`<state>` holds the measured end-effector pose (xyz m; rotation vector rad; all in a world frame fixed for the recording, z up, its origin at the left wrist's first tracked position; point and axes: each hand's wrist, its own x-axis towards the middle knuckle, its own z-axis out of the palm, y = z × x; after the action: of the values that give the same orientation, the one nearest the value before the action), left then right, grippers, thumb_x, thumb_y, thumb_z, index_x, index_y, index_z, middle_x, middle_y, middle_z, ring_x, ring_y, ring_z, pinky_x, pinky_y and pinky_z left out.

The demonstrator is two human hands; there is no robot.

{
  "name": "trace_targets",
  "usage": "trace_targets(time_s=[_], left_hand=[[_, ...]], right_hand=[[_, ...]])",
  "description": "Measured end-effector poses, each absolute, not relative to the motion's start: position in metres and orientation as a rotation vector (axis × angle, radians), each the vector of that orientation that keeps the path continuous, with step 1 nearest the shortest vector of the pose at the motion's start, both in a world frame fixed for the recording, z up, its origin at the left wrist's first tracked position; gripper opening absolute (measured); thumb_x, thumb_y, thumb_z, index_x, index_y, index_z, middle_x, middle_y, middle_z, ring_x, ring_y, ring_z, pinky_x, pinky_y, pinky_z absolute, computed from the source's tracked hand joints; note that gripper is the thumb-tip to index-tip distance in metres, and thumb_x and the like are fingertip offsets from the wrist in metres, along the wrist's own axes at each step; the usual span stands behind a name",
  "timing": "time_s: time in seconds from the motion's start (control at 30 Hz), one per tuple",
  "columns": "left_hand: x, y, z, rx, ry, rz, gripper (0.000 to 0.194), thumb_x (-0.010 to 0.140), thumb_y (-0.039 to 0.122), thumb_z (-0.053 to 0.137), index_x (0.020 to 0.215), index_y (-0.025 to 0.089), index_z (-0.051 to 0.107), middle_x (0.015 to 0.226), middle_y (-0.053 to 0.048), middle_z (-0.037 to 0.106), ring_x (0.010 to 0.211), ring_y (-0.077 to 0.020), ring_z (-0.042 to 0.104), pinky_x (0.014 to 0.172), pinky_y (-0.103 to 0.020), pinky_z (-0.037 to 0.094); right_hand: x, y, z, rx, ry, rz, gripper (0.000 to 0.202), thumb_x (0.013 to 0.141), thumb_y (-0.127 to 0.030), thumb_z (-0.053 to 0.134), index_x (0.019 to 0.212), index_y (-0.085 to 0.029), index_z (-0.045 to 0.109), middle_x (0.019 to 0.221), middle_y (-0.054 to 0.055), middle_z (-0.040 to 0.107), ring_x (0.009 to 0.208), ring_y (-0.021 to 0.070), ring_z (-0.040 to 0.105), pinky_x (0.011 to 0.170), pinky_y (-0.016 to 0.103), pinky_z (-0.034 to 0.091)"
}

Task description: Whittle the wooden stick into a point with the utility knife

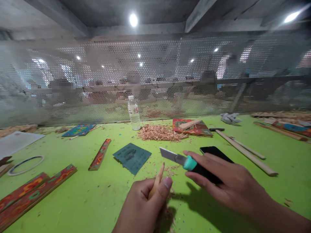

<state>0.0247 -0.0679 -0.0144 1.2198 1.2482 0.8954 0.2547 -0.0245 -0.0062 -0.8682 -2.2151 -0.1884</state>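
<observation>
My left hand (148,204) is closed around a slim wooden stick (158,179), whose tapered tip points up between thumb and forefinger. To its right, my right hand (225,181) grips a utility knife (191,164) with a black and teal handle. The knife's blade is out, pointing left above the stick's tip and apart from it. Wood shavings lie on the green table (97,200) below the stick. A dark green square sheet of sandpaper (132,158) rests beyond my left hand. Behind my right hand a black phone (216,153) is partly hidden.
A water bottle (134,115) stands beside a heap of shavings (161,133). Behind runs a perforated metal screen (155,77). Patterned strips (36,200) and a tape roll (25,165) lie left; a hammer-like tool with a wooden handle (247,153) lies right.
</observation>
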Motion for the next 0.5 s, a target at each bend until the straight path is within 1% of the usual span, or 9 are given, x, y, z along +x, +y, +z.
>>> trace_targets(time_s=[0.1,0.17,0.27,0.37,0.5], left_hand=[[0.0230,-0.0678,-0.0152,1.239,1.250,0.900,0.071,0.077,0.091,0.062,0.069,0.021,0.054,0.065,0.003,0.042,0.064,-0.0149,0.037,0.060,-0.028,0.032],[0.0225,-0.0684,-0.0157,1.231,1.231,0.913,0.069,0.078,0.089,0.064,0.071,0.021,0.054,0.068,0.002,0.045,0.066,-0.0157,0.041,0.062,-0.028,0.035],[0.0228,-0.0702,-0.0169,1.208,1.204,0.950,0.064,0.082,0.084,0.066,0.074,0.021,0.054,0.070,0.002,0.044,0.067,-0.0155,0.040,0.062,-0.028,0.035],[0.0234,-0.0718,-0.0186,1.212,1.203,0.971,0.060,0.086,0.078,0.067,0.074,0.021,0.055,0.071,0.003,0.043,0.067,-0.0151,0.038,0.062,-0.027,0.035],[0.0231,-0.0717,-0.0208,1.211,1.215,0.980,0.056,0.089,0.074,0.068,0.077,0.020,0.058,0.073,0.002,0.044,0.070,-0.0156,0.039,0.063,-0.027,0.036]], right_hand=[[0.2585,-0.0220,-0.0056,-0.885,-2.179,-0.184,0.040,0.112,-0.045,0.052,0.134,-0.015,0.066,0.090,0.006,0.077,0.069,0.0190,0.076,0.061,0.029,0.055],[0.2591,-0.0214,-0.0077,-0.892,-2.167,-0.167,0.039,0.112,-0.046,0.053,0.135,-0.017,0.065,0.091,0.005,0.077,0.071,0.0186,0.075,0.063,0.029,0.054],[0.2584,-0.0212,-0.0105,-0.911,-2.162,-0.135,0.038,0.112,-0.046,0.053,0.134,-0.018,0.066,0.099,0.007,0.080,0.079,0.0211,0.078,0.068,0.031,0.056],[0.2571,-0.0212,-0.0098,-0.924,-2.186,-0.103,0.037,0.112,-0.044,0.053,0.131,-0.017,0.067,0.104,0.011,0.082,0.084,0.0238,0.080,0.069,0.032,0.059],[0.2557,-0.0210,-0.0071,-0.914,-2.209,-0.079,0.034,0.110,-0.041,0.055,0.127,-0.015,0.069,0.106,0.013,0.083,0.089,0.0270,0.082,0.071,0.035,0.063]])
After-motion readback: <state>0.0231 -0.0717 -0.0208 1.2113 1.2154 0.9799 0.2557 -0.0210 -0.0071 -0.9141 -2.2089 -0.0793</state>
